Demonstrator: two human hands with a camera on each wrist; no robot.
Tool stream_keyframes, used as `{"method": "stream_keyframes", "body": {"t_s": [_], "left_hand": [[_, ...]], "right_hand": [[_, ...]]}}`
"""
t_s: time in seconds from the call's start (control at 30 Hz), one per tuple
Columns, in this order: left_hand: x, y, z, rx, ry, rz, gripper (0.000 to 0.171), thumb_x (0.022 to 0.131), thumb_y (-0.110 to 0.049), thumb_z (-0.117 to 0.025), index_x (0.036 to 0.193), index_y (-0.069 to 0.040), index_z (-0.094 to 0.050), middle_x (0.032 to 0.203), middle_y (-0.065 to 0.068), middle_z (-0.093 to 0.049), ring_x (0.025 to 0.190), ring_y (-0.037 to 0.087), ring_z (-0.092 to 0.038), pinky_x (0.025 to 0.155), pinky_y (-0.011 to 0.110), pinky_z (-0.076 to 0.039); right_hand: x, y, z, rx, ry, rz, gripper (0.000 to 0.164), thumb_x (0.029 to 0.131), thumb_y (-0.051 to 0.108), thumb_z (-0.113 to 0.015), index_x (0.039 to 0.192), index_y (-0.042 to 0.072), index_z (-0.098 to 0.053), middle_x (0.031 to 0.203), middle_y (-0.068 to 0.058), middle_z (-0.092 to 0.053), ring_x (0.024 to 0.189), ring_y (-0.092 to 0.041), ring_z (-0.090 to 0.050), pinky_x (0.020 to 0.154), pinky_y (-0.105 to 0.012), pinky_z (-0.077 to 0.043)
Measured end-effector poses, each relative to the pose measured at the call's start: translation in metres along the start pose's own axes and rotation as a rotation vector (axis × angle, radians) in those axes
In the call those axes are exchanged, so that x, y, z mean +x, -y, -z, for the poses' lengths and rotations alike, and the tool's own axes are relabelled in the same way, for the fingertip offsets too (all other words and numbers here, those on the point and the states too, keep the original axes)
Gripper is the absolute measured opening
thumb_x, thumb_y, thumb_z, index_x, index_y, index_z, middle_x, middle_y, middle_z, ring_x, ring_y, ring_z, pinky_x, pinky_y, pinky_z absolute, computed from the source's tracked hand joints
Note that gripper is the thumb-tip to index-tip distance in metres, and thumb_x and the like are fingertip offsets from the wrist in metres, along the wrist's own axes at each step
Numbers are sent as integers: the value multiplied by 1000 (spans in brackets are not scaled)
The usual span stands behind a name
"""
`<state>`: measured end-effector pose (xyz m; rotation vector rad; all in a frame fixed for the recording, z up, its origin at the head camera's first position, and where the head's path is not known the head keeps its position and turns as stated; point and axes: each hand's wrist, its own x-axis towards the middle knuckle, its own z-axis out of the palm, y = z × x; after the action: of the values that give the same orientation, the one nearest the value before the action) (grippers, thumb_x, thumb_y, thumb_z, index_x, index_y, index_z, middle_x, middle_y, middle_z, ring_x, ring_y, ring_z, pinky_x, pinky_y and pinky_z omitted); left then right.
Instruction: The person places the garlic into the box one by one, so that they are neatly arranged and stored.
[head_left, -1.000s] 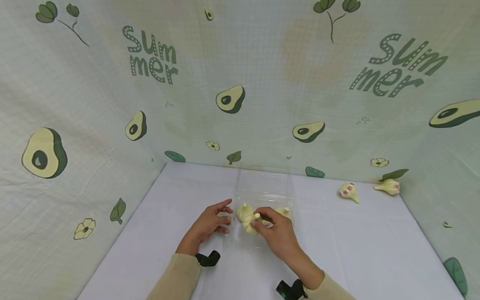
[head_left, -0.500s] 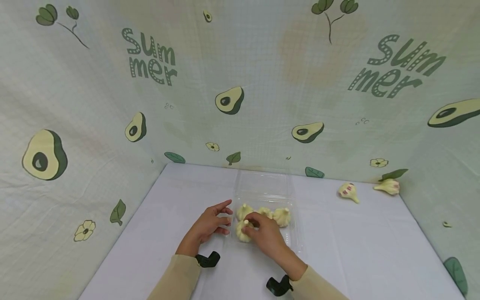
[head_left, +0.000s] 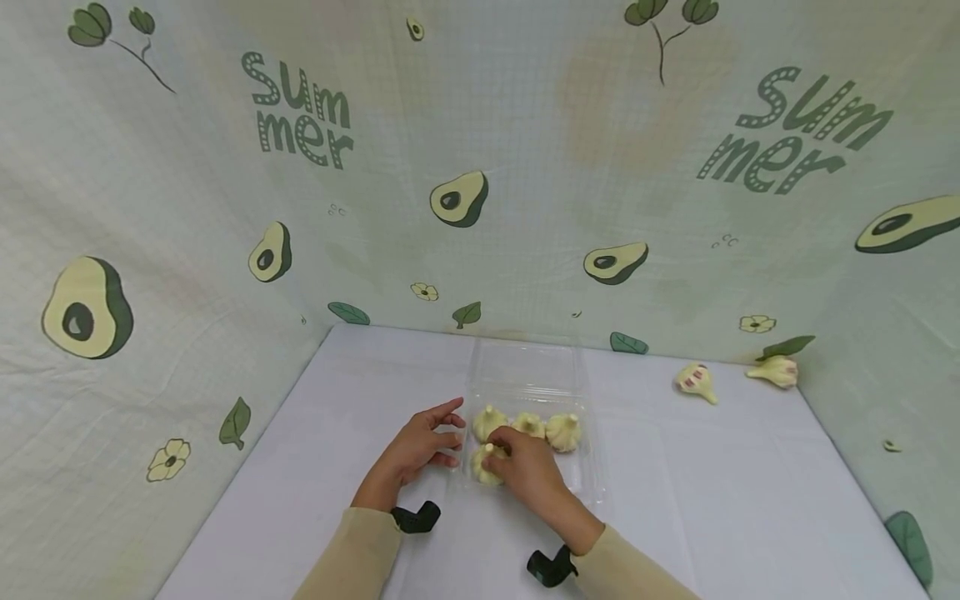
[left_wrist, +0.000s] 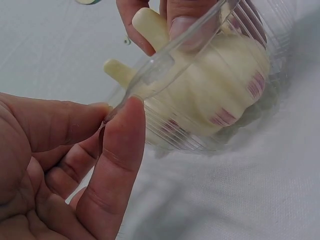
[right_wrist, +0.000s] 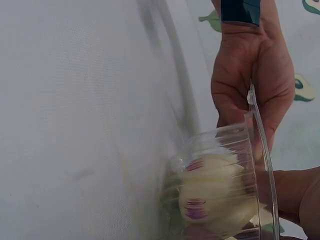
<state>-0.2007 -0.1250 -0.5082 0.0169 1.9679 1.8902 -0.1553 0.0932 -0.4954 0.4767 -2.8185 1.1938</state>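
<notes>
My left hand (head_left: 420, 446) is at the left side of a clear plastic clamshell box (head_left: 573, 475); in the left wrist view its thumb and a finger pinch the box's rim (left_wrist: 160, 67). With thumb and fingers my right hand (head_left: 534, 471) grips a garlic bulb (head_left: 486, 467) in the box's front left corner. The bulb's purple-streaked side (left_wrist: 220, 95) shows through the ribbed wall, its stem upward. Behind it stand a left garlic bulb (head_left: 489, 421), a middle garlic bulb (head_left: 529, 425) and a right garlic bulb (head_left: 564, 432), in a row.
The box's clear lid (head_left: 527, 367) lies folded back behind it. Two more garlic bulbs lie at the back right of the white table (head_left: 712, 483): one garlic bulb (head_left: 696, 382) and, beside the cloth wall, another garlic bulb (head_left: 777, 372). Printed cloth (head_left: 540, 208) hangs around the table.
My right hand has moved left and down with the garlic bulb, from above the back row into the front left corner. My left hand has stayed put.
</notes>
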Motion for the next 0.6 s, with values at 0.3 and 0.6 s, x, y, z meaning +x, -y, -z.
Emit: {"method": "stream_keyframes", "body": {"t_s": [0.3,0.6], "left_hand": [[0,0,0,12,-7,0,73,96,3,-66,163,-14,-42,133,15,-56,88,18,-62,64,28,-62],[1,1,0,10,0,-5,74,96,4,-66,163,-14,-42,133,15,-55,88,17,-62,64,29,-62]], "right_hand": [[0,0,-1,15,33,3,20,85,11,-85,101,15,-73,101,-3,-76,95,-20,-70,80,-38,-57],[-1,1,2,13,20,-10,27,84,12,-86,108,10,-74,106,-6,-76,101,-25,-71,85,-44,-58]]}}
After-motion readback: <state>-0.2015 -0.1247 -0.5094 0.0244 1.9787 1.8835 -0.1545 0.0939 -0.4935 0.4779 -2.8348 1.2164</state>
